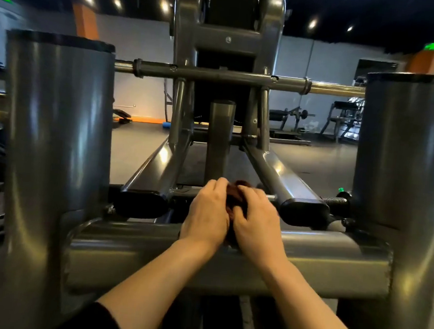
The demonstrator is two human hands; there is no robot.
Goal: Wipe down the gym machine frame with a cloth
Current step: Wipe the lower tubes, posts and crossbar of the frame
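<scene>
Both hands, left hand [207,212] & right hand [255,218], grip dark cloth [236,199] above grey frame crossbar [332,259], gym floor [140,148] behind.

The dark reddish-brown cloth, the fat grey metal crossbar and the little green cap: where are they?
Dark reddish-brown cloth [236,198]: head view, bunched part showing between the two hands.
Fat grey metal crossbar [333,254]: head view, bare top right of the hands.
Little green cap [341,189]: head view, its top, by the threaded rod.

no text can be read — the two green ceiling signs [432,46] are only blurs.
</scene>
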